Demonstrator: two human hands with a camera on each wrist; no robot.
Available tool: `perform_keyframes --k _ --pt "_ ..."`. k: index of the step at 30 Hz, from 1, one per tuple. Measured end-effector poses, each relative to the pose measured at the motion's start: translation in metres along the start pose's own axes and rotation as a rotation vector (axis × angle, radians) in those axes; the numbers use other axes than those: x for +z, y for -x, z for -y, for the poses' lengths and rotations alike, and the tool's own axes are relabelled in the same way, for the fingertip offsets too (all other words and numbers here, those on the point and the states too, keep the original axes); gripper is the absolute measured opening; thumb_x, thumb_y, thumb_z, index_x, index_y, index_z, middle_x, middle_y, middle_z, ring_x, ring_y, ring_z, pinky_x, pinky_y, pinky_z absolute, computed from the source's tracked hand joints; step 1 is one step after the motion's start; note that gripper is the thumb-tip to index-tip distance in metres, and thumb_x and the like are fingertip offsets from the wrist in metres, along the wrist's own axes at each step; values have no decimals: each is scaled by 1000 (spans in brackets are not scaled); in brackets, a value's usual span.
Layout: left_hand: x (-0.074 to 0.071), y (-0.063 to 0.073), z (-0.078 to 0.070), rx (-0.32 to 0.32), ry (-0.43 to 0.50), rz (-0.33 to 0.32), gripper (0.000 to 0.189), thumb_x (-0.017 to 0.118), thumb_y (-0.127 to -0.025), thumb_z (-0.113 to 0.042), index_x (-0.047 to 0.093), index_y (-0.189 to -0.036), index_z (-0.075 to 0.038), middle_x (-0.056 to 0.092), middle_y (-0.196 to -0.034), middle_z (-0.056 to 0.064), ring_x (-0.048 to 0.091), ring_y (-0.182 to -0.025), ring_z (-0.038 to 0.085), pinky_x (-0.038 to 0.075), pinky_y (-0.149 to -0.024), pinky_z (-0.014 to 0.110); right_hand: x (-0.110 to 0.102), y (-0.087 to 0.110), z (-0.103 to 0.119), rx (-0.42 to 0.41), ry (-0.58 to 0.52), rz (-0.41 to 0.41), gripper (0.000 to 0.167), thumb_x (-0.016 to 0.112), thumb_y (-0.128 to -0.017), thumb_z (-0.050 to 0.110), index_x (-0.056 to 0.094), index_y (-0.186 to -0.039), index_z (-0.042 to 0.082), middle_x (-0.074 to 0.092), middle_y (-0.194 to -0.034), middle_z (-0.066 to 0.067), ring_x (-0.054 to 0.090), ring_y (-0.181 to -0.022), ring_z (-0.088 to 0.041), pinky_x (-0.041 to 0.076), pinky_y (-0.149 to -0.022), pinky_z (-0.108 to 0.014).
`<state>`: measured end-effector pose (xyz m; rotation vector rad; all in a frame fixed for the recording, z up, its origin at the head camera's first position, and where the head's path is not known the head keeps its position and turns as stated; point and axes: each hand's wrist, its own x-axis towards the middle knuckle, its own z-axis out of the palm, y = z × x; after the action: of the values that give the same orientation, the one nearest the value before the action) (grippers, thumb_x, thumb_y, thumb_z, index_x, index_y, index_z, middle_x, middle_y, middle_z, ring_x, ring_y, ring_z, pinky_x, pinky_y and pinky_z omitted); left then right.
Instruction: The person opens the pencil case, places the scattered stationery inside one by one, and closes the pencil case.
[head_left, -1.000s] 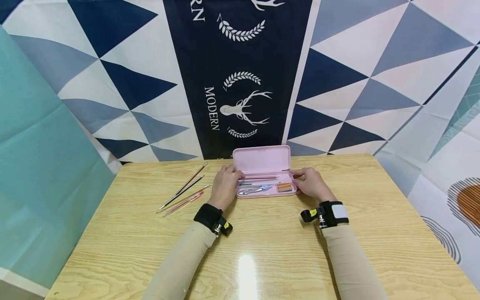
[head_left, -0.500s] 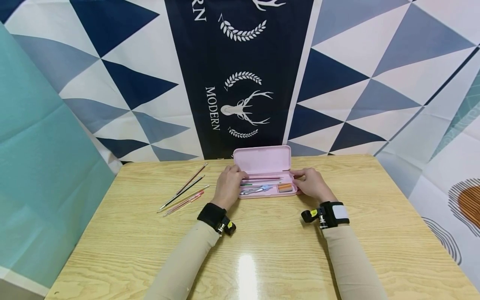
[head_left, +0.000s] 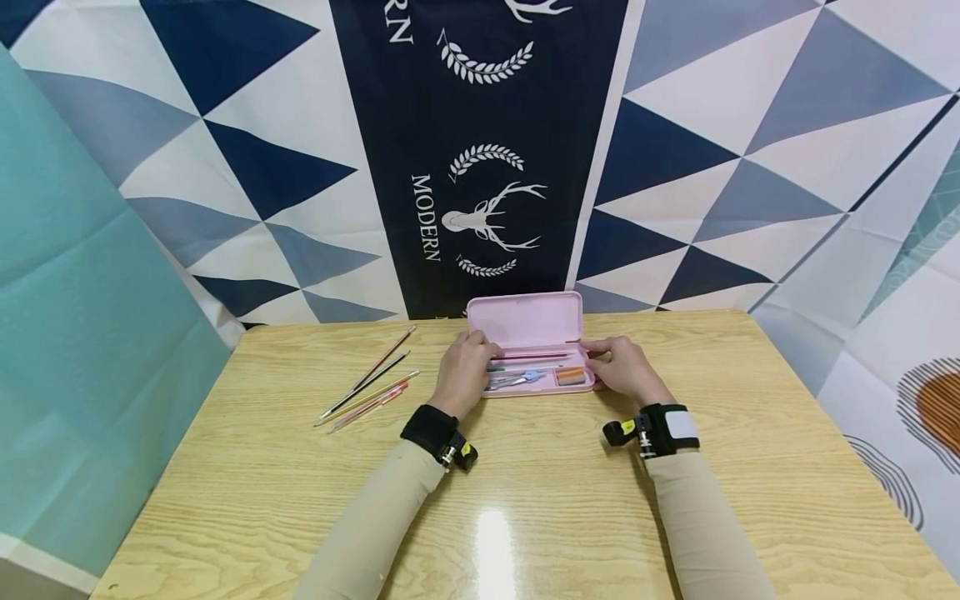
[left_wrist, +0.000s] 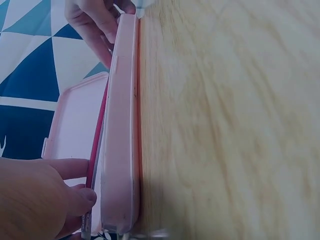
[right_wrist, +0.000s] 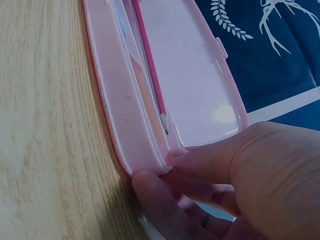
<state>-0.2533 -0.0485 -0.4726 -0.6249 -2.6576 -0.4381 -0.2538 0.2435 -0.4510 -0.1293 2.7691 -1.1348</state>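
Note:
A pink pencil case (head_left: pixel 525 323) stands at the table's back edge with its lid raised. In the left wrist view, my left hand (head_left: pixel 461 372) pinches a red pencil (left_wrist: pixel 98 130) between thumb and fingers at the case's left end. The pencil lies lengthwise over the case's back compartment, its sharpened tip pointing right, near my right thumb. My right hand (head_left: pixel 626 367) grips the right end of the case, thumb on the rim. A light-blue and metal compass (head_left: pixel 517 380) and an orange block (head_left: pixel 570 376) lie in the front compartments.
Left of the case, several pencils lie loose on the wooden table (head_left: pixel 555 483), among them a black pencil (head_left: pixel 365 384), a yellow pencil (head_left: pixel 375 398) and a pink one (head_left: pixel 371 406). A patterned cloth (head_left: pixel 495 108) hangs right behind the table.
My left hand has slid a little to the right, carrying the red pencil further along the case. My right hand has stayed in place at the case's right end.

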Motion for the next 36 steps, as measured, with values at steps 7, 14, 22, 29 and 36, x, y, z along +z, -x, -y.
perform_keyframes --k 7,14,22,29,36 --pt "-8 -4 -10 -38 21 99 36 88 -86 8 89 -114 -14 77 -106 8 71 -104 26 64 -94 40 0 -1 -1 -11 7 -3 43 65 -110 5 65 -152 -4 71 -140 -37 66 -65 -8 55 -59 -21" --pt "-6 -6 -9 -28 25 144 33 88 -90 4 89 -118 -14 78 -107 8 72 -102 26 64 -89 41 0 0 -1 3 -3 0 43 65 -111 5 66 -153 -3 70 -142 -36 66 -65 -8 55 -59 -21" --pt "26 -14 9 4 -2 142 36 89 -87 2 89 -117 -18 79 -105 6 69 -95 22 62 -84 39 0 -1 -2 -2 -3 -5 42 65 -111 5 66 -152 -3 70 -142 -36 65 -65 -8 56 -60 -21" --pt "5 -13 -2 10 32 167 31 84 -94 4 89 -118 -15 80 -106 7 73 -98 22 64 -88 38 -1 -2 -1 15 -6 2 43 65 -111 6 66 -153 -1 71 -141 -35 65 -67 -10 55 -61 -21" --pt "39 -18 12 14 4 179 35 83 -93 4 91 -116 -22 81 -107 5 73 -97 21 64 -85 38 -1 -1 -1 3 2 6 43 66 -111 6 66 -152 -3 71 -140 -36 66 -69 -11 55 -60 -22"
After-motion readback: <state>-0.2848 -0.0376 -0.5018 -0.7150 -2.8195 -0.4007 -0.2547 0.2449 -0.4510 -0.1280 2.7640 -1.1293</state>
